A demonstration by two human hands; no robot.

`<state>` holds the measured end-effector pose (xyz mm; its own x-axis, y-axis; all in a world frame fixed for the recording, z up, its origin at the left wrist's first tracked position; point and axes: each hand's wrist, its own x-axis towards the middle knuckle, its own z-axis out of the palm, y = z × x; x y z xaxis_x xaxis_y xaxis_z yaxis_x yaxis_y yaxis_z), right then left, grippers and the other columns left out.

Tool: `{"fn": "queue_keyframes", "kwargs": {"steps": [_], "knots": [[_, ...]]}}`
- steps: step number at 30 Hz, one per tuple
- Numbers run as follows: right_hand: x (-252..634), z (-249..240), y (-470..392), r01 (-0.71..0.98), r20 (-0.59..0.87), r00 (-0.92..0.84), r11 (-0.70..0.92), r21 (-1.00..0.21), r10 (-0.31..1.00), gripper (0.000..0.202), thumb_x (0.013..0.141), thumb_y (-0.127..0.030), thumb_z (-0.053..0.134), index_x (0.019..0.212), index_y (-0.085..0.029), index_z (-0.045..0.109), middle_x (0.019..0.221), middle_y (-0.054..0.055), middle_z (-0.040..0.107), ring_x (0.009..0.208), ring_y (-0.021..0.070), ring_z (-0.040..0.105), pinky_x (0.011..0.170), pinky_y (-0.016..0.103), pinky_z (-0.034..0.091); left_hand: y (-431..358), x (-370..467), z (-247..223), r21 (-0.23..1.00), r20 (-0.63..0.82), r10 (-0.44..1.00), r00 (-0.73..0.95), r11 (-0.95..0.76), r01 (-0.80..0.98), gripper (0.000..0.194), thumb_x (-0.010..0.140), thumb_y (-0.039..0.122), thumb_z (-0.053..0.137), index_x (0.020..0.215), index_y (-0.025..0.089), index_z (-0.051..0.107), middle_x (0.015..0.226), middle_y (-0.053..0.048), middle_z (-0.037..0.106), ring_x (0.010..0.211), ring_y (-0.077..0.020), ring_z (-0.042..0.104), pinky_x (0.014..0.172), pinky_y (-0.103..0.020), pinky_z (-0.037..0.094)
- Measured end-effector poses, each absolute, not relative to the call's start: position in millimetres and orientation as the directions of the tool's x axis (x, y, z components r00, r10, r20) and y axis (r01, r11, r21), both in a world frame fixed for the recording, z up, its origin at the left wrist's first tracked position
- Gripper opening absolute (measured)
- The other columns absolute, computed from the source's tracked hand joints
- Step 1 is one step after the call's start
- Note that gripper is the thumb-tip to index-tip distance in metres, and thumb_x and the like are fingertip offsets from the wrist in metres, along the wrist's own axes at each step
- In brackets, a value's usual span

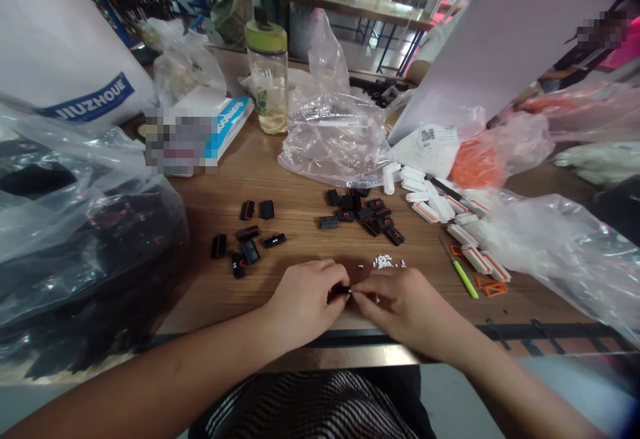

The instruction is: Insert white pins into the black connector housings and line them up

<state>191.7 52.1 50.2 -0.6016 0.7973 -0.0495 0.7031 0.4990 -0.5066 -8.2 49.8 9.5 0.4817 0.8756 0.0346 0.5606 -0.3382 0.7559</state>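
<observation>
Black piece (342,289) (mostly hidden) between both hands (309,300)

On my feed I see bare forearms (210,353) and hands (306,300), a dark top (310,405) with thin pale stripes, and plain black cloth (413,395) beside it.

My table (300,189) has a smooth brown wood-grain top with a soft sheen, and a shiny metal strip (355,357) along its near edge. The small block (341,289) I hold looks like black plastic, as do the mostly matt black blocks (329,223) scattered before me. The white bars (440,208) are smooth plastic. The clear bag (335,142) is thin, crinkled, glossy film. Soft-looking striped cloth (305,405) covers my lap.
</observation>
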Motion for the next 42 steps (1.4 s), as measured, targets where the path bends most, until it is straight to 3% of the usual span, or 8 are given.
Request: {"fn": "queue_keyframes", "kwargs": {"steps": [3, 12, 18, 23, 28, 34, 39, 42], "knots": [[191, 60, 83, 0.763, 0.002, -0.499, 0.440, -0.473, 0.867, 0.022, 0.093, -0.023, 0.055, 0.101, -0.022, 0.075, 0.086, 0.003, 0.073, 0.073, 0.0142, 0.066, 0.070, 0.027, 0.049, 49, -8, 10, 0.738, 0.065, 0.862, 0.503, -0.381, 0.557, 0.004, 0.080, 0.016, 0.063, 0.081, 0.020, 0.062, 0.078, 0.001, 0.063, 0.068, -0.0152, 0.057, 0.061, -0.027, 0.042], [142, 39, 140, 0.776, -0.034, -0.631, 0.631, -0.001, 0.775, 0.030, 0.089, -0.015, 0.054, 0.114, -0.015, 0.070, 0.105, 0.011, 0.066, 0.093, 0.0214, 0.064, 0.072, 0.029, 0.047, 45, -12, 17, 0.765, 0.121, 0.843, 0.523, -0.415, 0.493, 0.010, 0.077, 0.024, 0.068, 0.084, 0.019, 0.062, 0.078, 0.000, 0.061, 0.070, -0.0161, 0.056, 0.062, -0.028, 0.042], [154, 38, 125, 0.745, -0.055, -0.644, 0.610, -0.270, 0.763, 0.025, 0.083, -0.018, 0.063, 0.106, -0.017, 0.072, 0.098, 0.007, 0.071, 0.085, 0.0182, 0.065, 0.076, 0.028, 0.046, 59, -19, 14, 0.824, 0.173, 0.947, 0.269, -0.289, 0.487, 0.014, 0.091, 0.021, 0.053, 0.079, 0.018, 0.059, 0.078, 0.000, 0.057, 0.067, -0.0132, 0.053, 0.061, -0.026, 0.041], [162, 43, 107, 0.770, 0.130, -0.402, 0.411, -0.488, 0.906, 0.039, 0.081, -0.025, 0.065, 0.119, -0.016, 0.066, 0.086, 0.005, 0.070, 0.072, 0.0160, 0.063, 0.068, 0.028, 0.049, 71, -20, 8, 0.918, 0.053, 0.985, 0.165, -0.113, 0.380, 0.022, 0.093, 0.038, 0.058, 0.083, 0.018, 0.061, 0.071, 0.001, 0.062, 0.063, -0.0130, 0.057, 0.059, -0.026, 0.047], [156, 42, 93, 0.790, 0.365, -0.388, 0.509, -0.342, 0.846, 0.034, 0.089, -0.026, 0.058, 0.120, -0.017, 0.064, 0.095, 0.009, 0.070, 0.082, 0.0195, 0.066, 0.069, 0.030, 0.049, 73, -16, 4, 0.998, -0.045, 0.977, 0.210, 0.037, 0.044, 0.031, 0.093, 0.043, 0.057, 0.101, 0.017, 0.069, 0.087, -0.004, 0.071, 0.077, -0.0168, 0.068, 0.058, -0.025, 0.058], [147, 38, 77, 0.806, 0.430, -0.431, 0.553, -0.212, 0.793, 0.028, 0.093, -0.023, 0.053, 0.117, -0.017, 0.066, 0.099, 0.009, 0.070, 0.085, 0.0185, 0.066, 0.069, 0.028, 0.048, 68, -9, 6, 0.998, -0.024, 0.992, 0.123, 0.032, -0.059, 0.037, 0.090, 0.038, 0.061, 0.119, 0.017, 0.069, 0.104, -0.005, 0.073, 0.073, -0.0144, 0.067, 0.061, -0.027, 0.063], [165, 59, 83, 0.735, 0.313, -0.450, 0.546, -0.403, 0.837, 0.030, 0.094, -0.031, 0.056, 0.119, -0.019, 0.067, 0.103, 0.009, 0.071, 0.085, 0.0176, 0.066, 0.075, 0.029, 0.050, 70, -14, 6, 0.998, 0.052, 0.991, 0.124, -0.057, 0.034, 0.034, 0.095, 0.035, 0.055, 0.123, 0.019, 0.065, 0.104, -0.006, 0.070, 0.077, -0.0157, 0.067, 0.061, -0.027, 0.061], [192, 68, 94, 0.741, 0.175, -0.421, 0.449, -0.500, 0.890, 0.022, 0.095, -0.030, 0.054, 0.104, -0.022, 0.073, 0.095, 0.005, 0.071, 0.077, 0.0145, 0.064, 0.071, 0.027, 0.048, 72, -19, 5, 0.916, 0.171, 0.961, 0.219, -0.237, 0.324, 0.027, 0.099, 0.030, 0.050, 0.119, 0.020, 0.065, 0.108, -0.007, 0.066, 0.092, -0.0192, 0.064, 0.077, -0.034, 0.059]]}}
